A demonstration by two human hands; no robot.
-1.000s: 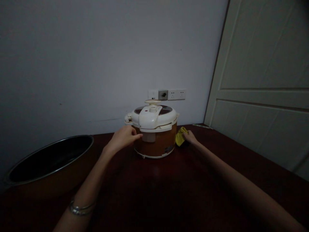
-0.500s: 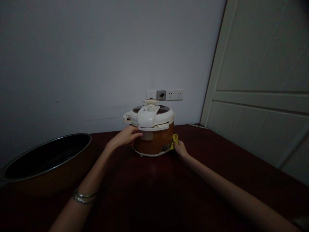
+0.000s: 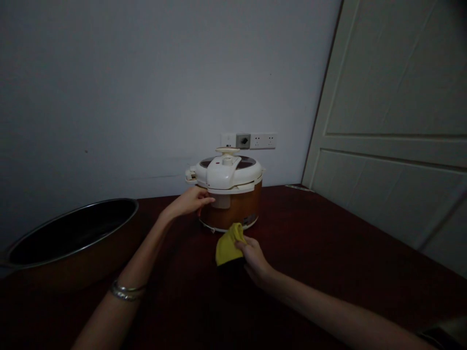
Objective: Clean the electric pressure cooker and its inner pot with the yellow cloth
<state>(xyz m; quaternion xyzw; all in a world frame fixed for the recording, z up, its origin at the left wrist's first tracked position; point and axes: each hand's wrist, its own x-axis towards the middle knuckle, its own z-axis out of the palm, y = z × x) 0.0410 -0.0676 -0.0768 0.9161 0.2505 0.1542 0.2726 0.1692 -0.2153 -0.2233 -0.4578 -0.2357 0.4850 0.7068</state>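
Observation:
An electric pressure cooker (image 3: 244, 204), with a white lid and an orange-brown body, stands upright on the dark red table (image 3: 292, 218). My left hand (image 3: 193, 199) is at its left side just under the lid's rim, fingers curled against it; the fingertips are partly hidden. Pinched in my right hand (image 3: 253, 255) is a yellow cloth (image 3: 229, 245), which hangs in front of the cooker's base, apart from my left hand. The cloth's lower part is lost in shadow.
A wide dark pan (image 3: 76, 233) with a shiny rim stands at the left. Behind the cooker, wall sockets (image 3: 262, 141) are set in the pale wall (image 3: 146, 87). A panelled door (image 3: 394, 116) borders the table on the right.
My right hand has brought the yellow cloth from the cooker's right side round to its front, nearer to me. My left hand has stayed at the cooker's left side.

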